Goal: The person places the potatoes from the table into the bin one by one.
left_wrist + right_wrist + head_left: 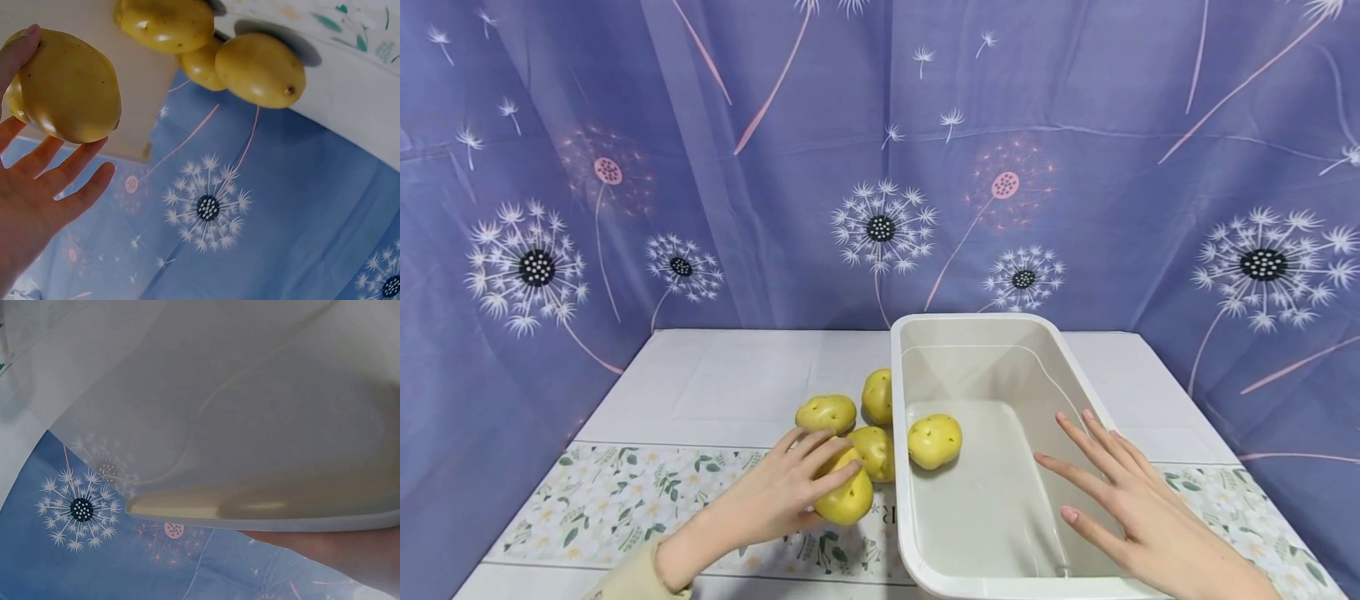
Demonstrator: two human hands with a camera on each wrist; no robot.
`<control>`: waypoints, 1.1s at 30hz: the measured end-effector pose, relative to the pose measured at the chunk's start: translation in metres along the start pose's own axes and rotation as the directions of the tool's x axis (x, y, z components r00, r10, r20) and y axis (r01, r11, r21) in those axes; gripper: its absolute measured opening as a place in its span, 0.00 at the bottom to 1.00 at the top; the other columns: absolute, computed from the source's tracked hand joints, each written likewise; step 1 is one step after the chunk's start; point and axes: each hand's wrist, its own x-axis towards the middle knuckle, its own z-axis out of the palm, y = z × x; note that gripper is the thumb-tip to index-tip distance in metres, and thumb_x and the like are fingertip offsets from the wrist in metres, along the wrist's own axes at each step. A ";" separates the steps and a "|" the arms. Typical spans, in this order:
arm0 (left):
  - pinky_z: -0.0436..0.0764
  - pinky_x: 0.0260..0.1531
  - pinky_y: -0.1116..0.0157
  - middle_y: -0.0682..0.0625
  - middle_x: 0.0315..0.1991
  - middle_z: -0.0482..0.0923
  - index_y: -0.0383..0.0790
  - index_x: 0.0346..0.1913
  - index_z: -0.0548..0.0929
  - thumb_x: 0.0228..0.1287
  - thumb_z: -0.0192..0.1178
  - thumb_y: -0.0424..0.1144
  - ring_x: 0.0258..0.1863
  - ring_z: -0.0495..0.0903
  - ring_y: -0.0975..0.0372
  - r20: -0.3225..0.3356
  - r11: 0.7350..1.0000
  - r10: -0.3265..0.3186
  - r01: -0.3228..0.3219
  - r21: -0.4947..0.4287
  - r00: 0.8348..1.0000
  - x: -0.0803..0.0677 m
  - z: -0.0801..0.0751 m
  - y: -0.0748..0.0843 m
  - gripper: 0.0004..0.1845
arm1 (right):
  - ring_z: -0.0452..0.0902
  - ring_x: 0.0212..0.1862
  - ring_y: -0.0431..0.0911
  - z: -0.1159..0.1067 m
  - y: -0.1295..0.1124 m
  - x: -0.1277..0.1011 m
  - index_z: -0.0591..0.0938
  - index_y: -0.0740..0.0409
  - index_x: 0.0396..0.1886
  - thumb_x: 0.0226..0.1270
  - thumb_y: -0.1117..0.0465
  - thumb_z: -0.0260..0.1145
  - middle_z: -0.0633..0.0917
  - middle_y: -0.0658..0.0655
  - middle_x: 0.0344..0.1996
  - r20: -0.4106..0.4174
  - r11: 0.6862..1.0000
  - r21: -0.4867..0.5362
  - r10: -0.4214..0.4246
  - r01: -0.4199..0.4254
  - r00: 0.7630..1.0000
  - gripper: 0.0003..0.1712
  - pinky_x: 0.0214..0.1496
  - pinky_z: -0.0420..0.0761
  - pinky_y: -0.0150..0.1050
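Note:
My left hand [820, 479] grips a yellow potato [846, 496] on the table, just left of a white plastic basin [985, 322]. In the left wrist view the same potato [65, 84] lies between my thumb and fingers [69, 169]. Three more potatoes [826, 412] [877, 396] [874, 452] lie in a cluster beside it, against the basin's left wall. Another potato [934, 440] sits inside the basin near that wall. My right hand [1097, 475] is spread flat with straight fingers over the basin's right rim and holds nothing. The right wrist view shows the basin wall [250, 425] close up.
The table has a white top [737, 375] with a floral cloth strip [602, 500] along the front. A blue dandelion-print curtain [880, 167] closes off the back and both sides. The basin fills the right half of the table.

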 end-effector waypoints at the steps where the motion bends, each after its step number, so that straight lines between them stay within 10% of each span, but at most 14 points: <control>1: 0.74 0.48 0.52 0.45 0.54 0.72 0.49 0.56 0.71 0.26 0.71 0.59 0.52 0.72 0.50 -0.005 1.000 -0.001 0.001 0.001 1.000 0.001 -0.002 0.000 0.45 | 0.36 0.72 0.47 0.000 0.000 0.000 0.72 0.48 0.58 0.56 0.52 0.62 0.56 0.56 0.69 -0.002 1.000 0.000 -0.002 0.002 1.000 0.27 0.70 0.31 0.28; 33: 0.72 0.49 0.54 0.45 0.56 0.68 0.47 0.59 0.66 0.28 0.72 0.57 0.54 0.69 0.51 0.004 0.990 0.084 -0.084 0.109 0.996 0.036 -0.054 -0.005 0.47 | 0.37 0.72 0.48 -0.002 -0.001 0.000 0.70 0.44 0.59 0.55 0.53 0.63 0.56 0.56 0.69 0.006 1.000 0.004 0.008 -0.008 1.000 0.29 0.70 0.31 0.29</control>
